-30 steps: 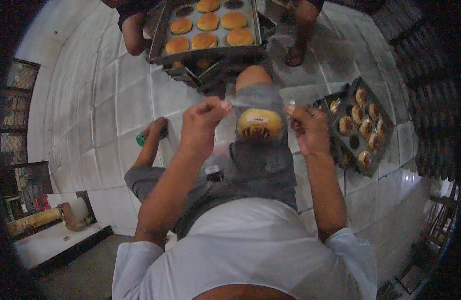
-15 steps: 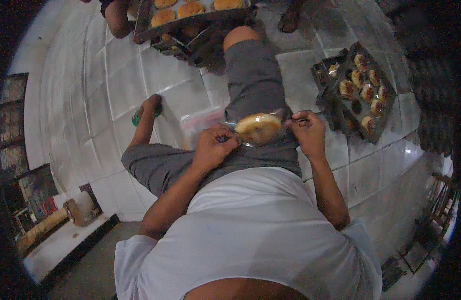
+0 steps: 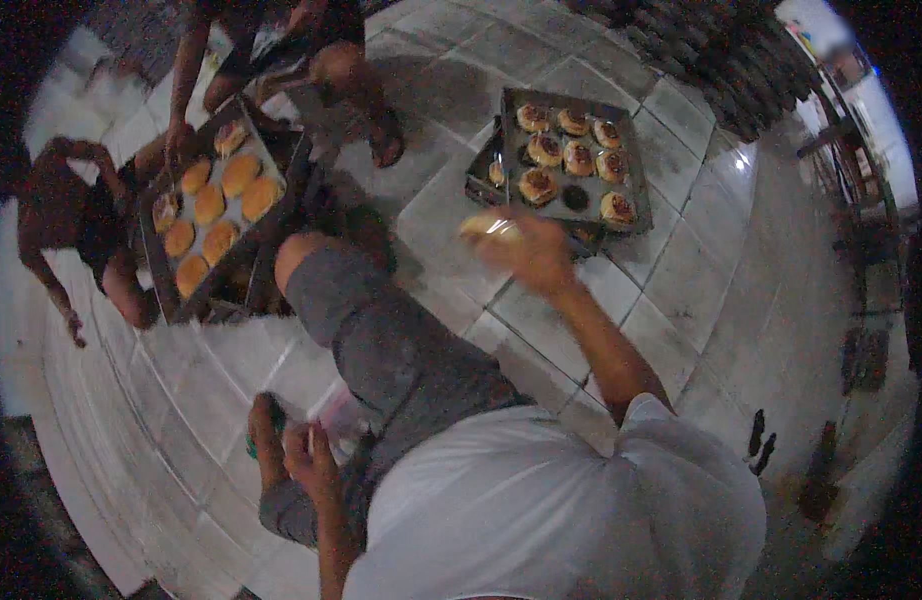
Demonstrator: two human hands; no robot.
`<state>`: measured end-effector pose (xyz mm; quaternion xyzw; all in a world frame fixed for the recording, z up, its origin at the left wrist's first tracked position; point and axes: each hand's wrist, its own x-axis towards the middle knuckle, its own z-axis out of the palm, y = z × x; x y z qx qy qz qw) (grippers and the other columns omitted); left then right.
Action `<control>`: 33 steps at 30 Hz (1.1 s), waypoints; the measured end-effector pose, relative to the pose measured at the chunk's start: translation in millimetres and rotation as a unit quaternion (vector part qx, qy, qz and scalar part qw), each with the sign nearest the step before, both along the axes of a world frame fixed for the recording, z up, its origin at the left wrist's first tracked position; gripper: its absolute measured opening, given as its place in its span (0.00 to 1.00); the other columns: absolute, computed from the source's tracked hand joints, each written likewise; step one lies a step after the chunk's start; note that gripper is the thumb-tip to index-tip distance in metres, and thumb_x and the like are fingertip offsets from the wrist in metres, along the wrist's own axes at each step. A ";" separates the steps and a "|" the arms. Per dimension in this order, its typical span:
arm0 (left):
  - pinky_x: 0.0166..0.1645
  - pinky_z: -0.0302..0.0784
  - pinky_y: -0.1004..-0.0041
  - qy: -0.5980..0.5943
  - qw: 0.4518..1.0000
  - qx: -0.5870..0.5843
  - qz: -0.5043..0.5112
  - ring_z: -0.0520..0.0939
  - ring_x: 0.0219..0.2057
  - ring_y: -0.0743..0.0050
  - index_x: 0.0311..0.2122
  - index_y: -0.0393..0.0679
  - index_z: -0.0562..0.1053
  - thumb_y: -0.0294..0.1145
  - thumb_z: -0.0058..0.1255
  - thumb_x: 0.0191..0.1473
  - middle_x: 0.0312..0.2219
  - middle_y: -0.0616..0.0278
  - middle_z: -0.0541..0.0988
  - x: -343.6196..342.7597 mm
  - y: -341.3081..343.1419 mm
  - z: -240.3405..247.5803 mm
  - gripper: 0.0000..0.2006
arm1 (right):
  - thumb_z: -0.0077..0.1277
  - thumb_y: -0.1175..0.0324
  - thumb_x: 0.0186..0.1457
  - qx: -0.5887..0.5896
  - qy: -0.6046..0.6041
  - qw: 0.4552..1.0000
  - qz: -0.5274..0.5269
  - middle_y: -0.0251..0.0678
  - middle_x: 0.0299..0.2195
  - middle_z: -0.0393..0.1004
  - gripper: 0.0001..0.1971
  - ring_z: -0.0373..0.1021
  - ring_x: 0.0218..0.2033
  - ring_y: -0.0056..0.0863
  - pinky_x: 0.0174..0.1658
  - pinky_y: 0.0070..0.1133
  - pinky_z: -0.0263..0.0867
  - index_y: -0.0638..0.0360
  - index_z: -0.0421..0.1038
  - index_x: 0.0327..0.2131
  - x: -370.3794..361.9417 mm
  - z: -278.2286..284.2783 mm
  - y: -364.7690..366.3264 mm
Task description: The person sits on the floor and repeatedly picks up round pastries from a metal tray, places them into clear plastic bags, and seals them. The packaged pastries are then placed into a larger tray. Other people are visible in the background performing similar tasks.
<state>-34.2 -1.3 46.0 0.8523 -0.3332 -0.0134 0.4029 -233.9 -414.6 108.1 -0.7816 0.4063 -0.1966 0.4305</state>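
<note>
I sit on a tiled floor with one leg in grey trousers [image 3: 381, 340] stretched forward. My right hand [image 3: 531, 255] is stretched out to the right and holds a golden bun in a clear bag [image 3: 488, 228], just short of a dark tray of topped buns [image 3: 575, 198]. My left hand [image 3: 311, 462] is low at my left side, fingers apart, touching a small pile of clear plastic bags [image 3: 346, 415] on the floor beside my bare foot [image 3: 266, 440].
A second tray [image 3: 153, 262] with plain golden buns lies at the upper left. Other people crouch around it: a bare arm [image 3: 56, 215] at the left and legs [image 3: 351, 85] at the top. Dark racks [image 3: 721, 60] line the upper right.
Both hands held the bagged bun over my lap. Now the left hand has let go and dropped to the bags by my foot, and the right hand has carried the bun toward the topped-bun tray.
</note>
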 end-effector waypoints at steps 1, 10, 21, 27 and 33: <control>0.55 0.74 0.61 -0.068 0.997 0.035 -0.026 0.81 0.46 0.56 0.47 0.34 0.76 0.34 0.62 0.57 0.48 0.52 0.79 -0.4 8.4 -8.6 0.17 | 0.64 0.68 0.57 -0.378 -0.013 0.919 -0.113 0.38 0.41 0.83 0.19 0.80 0.37 0.31 0.46 0.26 0.75 0.60 0.76 0.51 -36.5 -74.6 -54.8; 0.66 0.53 0.28 -0.191 0.940 0.281 -0.009 0.71 0.57 0.18 0.49 0.50 0.81 0.41 0.60 0.52 0.59 0.46 0.75 -8.2 7.8 -40.9 0.19 | 0.62 0.64 0.58 -0.299 -0.011 0.939 -0.171 0.46 0.42 0.82 0.16 0.79 0.45 0.42 0.48 0.31 0.73 0.61 0.80 0.47 -52.6 -121.5 -172.2; 0.56 0.70 0.50 -0.019 0.985 0.167 0.026 0.79 0.45 0.50 0.29 0.41 0.71 0.35 0.67 0.48 0.42 0.51 0.81 -46.0 37.1 14.1 0.14 | 0.68 0.58 0.38 -0.146 0.091 0.661 0.730 0.44 0.34 0.82 0.17 0.79 0.38 0.50 0.40 0.43 0.74 0.57 0.82 0.33 176.2 -79.7 217.2; 0.40 0.77 0.71 0.634 0.701 -0.287 0.156 0.81 0.33 0.71 0.36 0.45 0.76 0.46 0.66 0.56 0.31 0.67 0.81 -44.0 -28.3 55.1 0.16 | 0.67 0.64 0.49 0.146 -0.086 0.898 0.407 0.38 0.29 0.84 0.12 0.77 0.28 0.25 0.35 0.26 0.73 0.60 0.84 0.35 210.4 -45.4 199.3; 0.44 0.81 0.72 0.388 0.701 -0.536 0.266 0.80 0.32 0.78 0.41 0.40 0.77 0.37 0.63 0.59 0.32 0.65 0.81 53.8 23.6 19.6 0.12 | 0.66 0.58 0.54 0.053 -0.032 0.822 0.567 0.32 0.28 0.83 0.14 0.76 0.30 0.19 0.37 0.25 0.74 0.59 0.84 0.37 279.7 12.6 169.4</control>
